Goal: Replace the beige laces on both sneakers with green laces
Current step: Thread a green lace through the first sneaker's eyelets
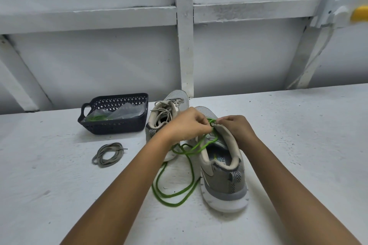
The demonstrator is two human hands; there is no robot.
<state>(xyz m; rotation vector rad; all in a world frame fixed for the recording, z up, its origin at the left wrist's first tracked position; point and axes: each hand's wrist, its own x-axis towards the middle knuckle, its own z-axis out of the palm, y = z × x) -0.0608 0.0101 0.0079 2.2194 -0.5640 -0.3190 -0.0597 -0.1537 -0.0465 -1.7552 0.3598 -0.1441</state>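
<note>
White-painted desk (59, 185), set against a white panelled wall.

Two grey mesh sneakers with white soles stand side by side around the middle of the desk, toes toward the far edge. The nearer sneaker (225, 185) has its heel toward the near edge; the farther sneaker (176, 98) sits just beside it, closer to the far edge. It carries beige laces (167, 110), loosened at the top.

A bright green cord lace (191, 167) runs through the upper eyelets of the nearer sneaker. Its slack trails off in long loops over the desk between the two forearms, toward the near edge.

Left hand (187, 123): fingers curled, grip closed in a pinch on the green lace at the top of the eyelet row.

Right hand (237, 127): heel of the hand against the shoe's padded collar, fingertips pinched tight on the green lace where it meets the upper. Both grips nearly touch.

A coiled beige-grey lace (108, 154) lies loose on the desk, well apart from the shoes, toward the left edge.

A dark navy perforated plastic basket (111, 125) sits near the far edge, just beside the farther sneaker. Inside it is a crumpled clear plastic bag (127, 110) with something green showing through.
</note>
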